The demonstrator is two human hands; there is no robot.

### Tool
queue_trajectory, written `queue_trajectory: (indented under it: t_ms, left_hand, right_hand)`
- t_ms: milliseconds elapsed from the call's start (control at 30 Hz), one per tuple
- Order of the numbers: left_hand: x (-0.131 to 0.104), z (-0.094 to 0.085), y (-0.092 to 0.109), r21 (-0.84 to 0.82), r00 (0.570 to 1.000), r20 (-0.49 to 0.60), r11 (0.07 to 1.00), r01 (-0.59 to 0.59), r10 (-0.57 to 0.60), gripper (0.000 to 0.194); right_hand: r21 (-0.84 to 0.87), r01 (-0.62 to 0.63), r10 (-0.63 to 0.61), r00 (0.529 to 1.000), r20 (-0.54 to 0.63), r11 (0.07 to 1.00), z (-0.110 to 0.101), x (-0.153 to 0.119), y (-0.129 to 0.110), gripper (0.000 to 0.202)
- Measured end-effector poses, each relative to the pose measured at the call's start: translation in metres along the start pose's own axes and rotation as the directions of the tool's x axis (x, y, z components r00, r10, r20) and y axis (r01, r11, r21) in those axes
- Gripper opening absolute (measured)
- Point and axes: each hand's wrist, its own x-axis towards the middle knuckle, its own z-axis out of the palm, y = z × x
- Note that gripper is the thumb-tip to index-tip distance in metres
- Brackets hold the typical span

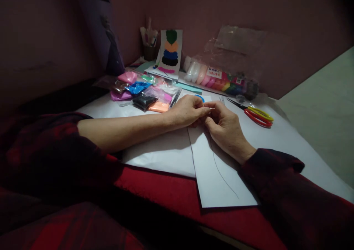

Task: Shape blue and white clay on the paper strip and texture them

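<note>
My left hand and my right hand meet over the upper part of a white sheet with a long curved line drawn on it. The fingertips of both hands are pinched close together. Something small and pale shows between them, too small to name. Just behind my left fingers, a blue patch is partly visible on the paper. The palms and lower fingers are partly hidden.
Bags of coloured clay lie to the left, beside a pen. Scissors with red and yellow handles lie at right. Behind stand a painted card, a cup of sticks and a long clay pack.
</note>
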Motion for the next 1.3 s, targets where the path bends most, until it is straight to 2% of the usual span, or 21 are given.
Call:
queue_trajectory:
  t_ms: [1300]
  left_hand:
    - [-0.0008,-0.0001,0.0023,0.011,1.000,-0.005,1.000,0.016,-0.016,0.023]
  right_hand:
    - [-0.037,0.020,-0.021,1.000,-0.009,0.999,-0.0007,-0.0004,-0.0031,0.027]
